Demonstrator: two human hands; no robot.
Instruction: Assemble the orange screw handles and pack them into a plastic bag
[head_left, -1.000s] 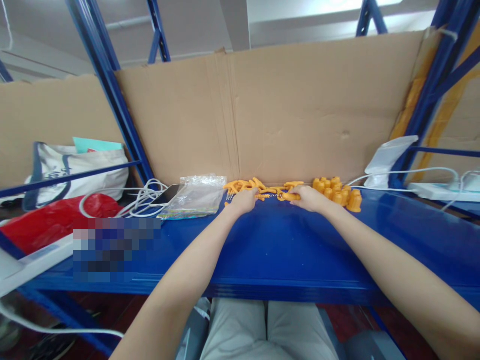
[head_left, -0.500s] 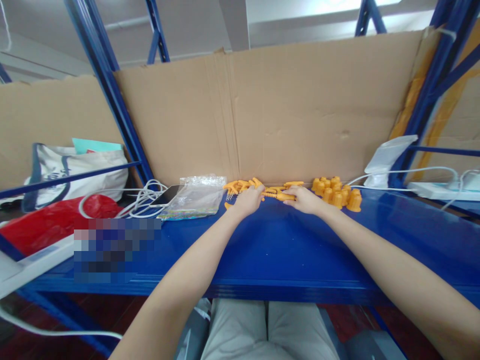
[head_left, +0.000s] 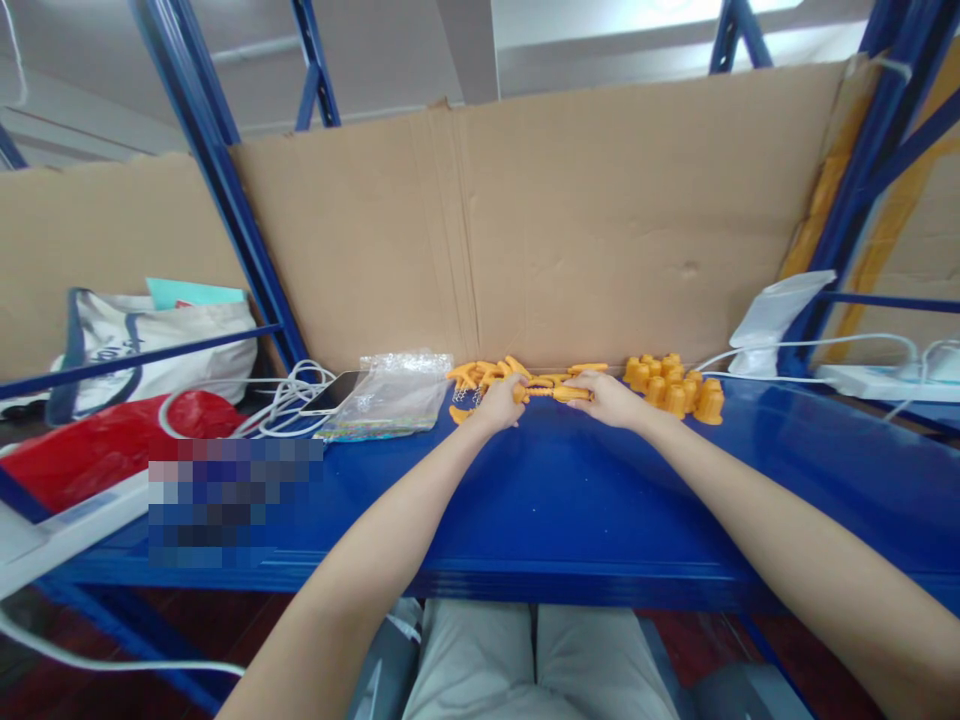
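Note:
My left hand (head_left: 501,402) is closed with its fingertips on a small orange plastic piece (head_left: 519,393). Opposite it, my right hand (head_left: 606,399) grips the end of a long orange plastic part (head_left: 571,393). A ribbed orange section shows between the hands; whether the two pieces are joined I cannot tell. Left of my left hand lies a pile of orange handle-shaped parts (head_left: 476,373), some with coiled metal ends. More flat orange parts (head_left: 589,369) lie just behind my right hand. To its right stand several orange bell-shaped caps (head_left: 675,398).
A clear plastic bag (head_left: 401,400), a phone (head_left: 335,392) and white cables (head_left: 281,408) lie on the blue shelf (head_left: 570,500) at left, near a red bag (head_left: 135,445). Cardboard (head_left: 585,220) walls off the back. A white pouch (head_left: 772,320) leans at right.
My left hand has shifted slightly toward me, and the small orange piece at its fingertips shows more clearly. My right hand stays nearly in place.

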